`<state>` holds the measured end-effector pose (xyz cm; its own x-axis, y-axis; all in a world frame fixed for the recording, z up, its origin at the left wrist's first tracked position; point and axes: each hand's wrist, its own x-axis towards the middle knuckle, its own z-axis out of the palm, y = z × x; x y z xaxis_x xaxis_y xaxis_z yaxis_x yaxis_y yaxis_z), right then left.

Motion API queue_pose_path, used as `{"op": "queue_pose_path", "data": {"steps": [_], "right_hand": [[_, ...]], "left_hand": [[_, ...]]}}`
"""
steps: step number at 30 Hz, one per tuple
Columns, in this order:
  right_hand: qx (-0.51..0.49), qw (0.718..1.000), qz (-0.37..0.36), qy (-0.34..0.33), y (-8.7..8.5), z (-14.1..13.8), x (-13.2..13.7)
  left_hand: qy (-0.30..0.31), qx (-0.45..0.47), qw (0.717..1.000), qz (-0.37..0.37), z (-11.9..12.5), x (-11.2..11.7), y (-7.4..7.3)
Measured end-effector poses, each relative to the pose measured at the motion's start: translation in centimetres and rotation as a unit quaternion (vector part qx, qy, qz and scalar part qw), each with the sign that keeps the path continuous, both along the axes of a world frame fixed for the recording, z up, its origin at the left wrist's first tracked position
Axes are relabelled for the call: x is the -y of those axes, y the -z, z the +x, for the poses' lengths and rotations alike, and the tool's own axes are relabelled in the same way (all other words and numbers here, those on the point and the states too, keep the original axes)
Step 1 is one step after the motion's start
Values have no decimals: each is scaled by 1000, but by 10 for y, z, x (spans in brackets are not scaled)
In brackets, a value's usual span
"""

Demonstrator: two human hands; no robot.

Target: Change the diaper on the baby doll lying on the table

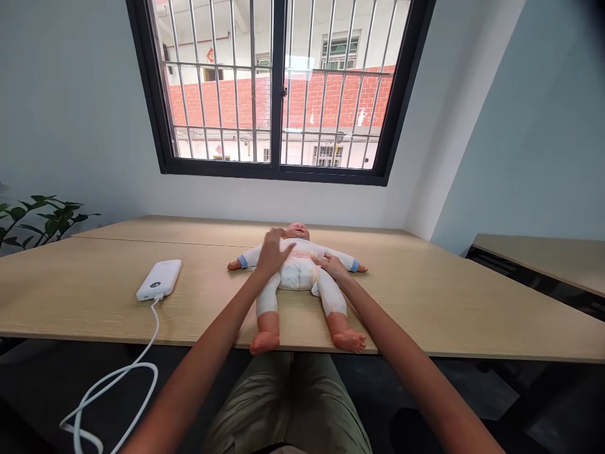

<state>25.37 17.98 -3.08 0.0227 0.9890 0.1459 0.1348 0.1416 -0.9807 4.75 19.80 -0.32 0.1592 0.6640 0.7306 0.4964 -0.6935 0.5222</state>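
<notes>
On the tabletop [425,302], supine baby doll [297,271] in white bodysuit, diapered

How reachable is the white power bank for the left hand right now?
Probably easy: the left hand sits over the baby doll's arm, on the same side as the power bank. Only that low arm lies between them, and it shouldn't block a reach.

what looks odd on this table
The white rectangular power bank beside the vinyl baby doll stands out: its thin white cable droops over the front edge of the light wood table and loops loosely below.
</notes>
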Motion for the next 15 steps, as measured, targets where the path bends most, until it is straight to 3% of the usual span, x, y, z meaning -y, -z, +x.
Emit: {"op": "queue_pose_path", "data": {"steps": [2, 4, 7, 11, 13, 15], "right_hand": [[-13, 1000, -12, 14, 0, 1, 1], [-14, 999, -10, 32, 0, 3, 1], [2, 998, -30, 47, -2, 9, 0], [51, 994, -47, 86, -11, 31, -5], [105, 987, -57, 107, -13, 45, -7], [179, 976, -85, 87, -11, 56, -9]], "left_hand": [[171, -144, 975, -5, 20, 14, -9], [276, -238, 930, -46, 37, 24, -12], [314, -238, 915, -89, 46, 26, -10], [341, -226, 907, -97, 39, 17, -4], [346, -232, 904, -97, 35, 14, -3], [351, -236, 901, -96, 34, 12, -2]]}}
